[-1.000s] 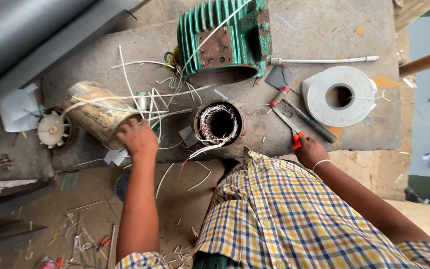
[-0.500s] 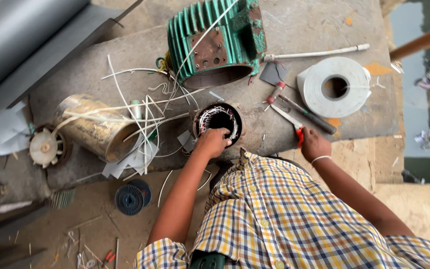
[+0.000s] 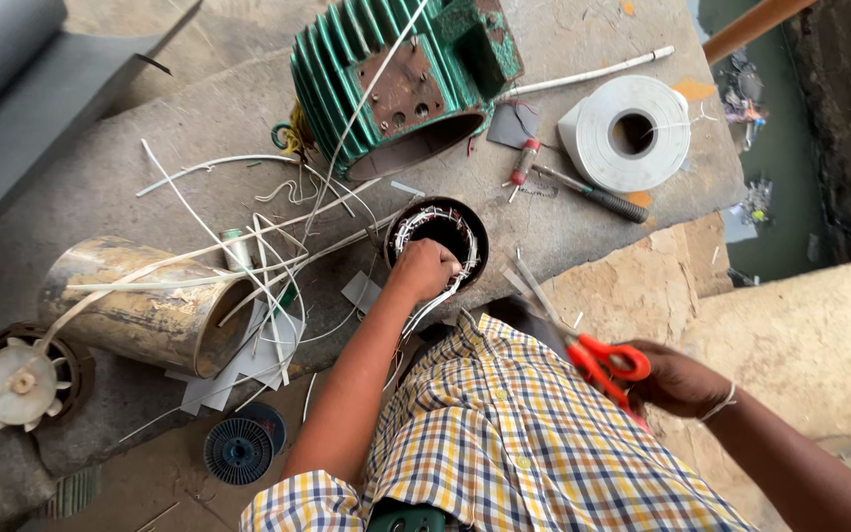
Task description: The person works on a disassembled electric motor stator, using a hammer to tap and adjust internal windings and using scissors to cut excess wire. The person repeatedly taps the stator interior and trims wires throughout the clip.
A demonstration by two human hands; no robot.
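1. The stator [image 3: 437, 232], a dark round ring with pale windings inside, sits on the stone slab [image 3: 583, 227] near its front edge, straight ahead of the person's chest.
2. The left hand [image 3: 424, 269] rests on the stator's near rim, knuckles up, forearm reaching forward from the lower middle of the view. Its fingers are curled together over the rim and the white wires [image 3: 432, 307] that trail from under them toward the shirt [image 3: 504, 433]; whether they pinch a wire cannot be told.
3. The right hand [image 3: 680, 382] is held off the slab, well to the right of the left fingers and nearer the body. Its fingers are closed through the red handles of scissors [image 3: 583, 340], whose blades point up and left toward the stator, slightly parted.
4. Beyond the left fingers lies a green finned motor housing [image 3: 386, 79], tipped on its side, open end toward the stator.
5. Left of the fingers, loose white strips [image 3: 248, 256] cross the slab over a brass-coloured cylinder [image 3: 140, 305]; further left is a white fan [image 3: 14, 382].
6. Right and beyond the fingers lie a screwdriver [image 3: 588, 195], a small red-handled tool [image 3: 522, 163] and a white tape roll [image 3: 630, 133].
7. Below the cylinder, a dark blue spool [image 3: 238, 451] lies on the ground.
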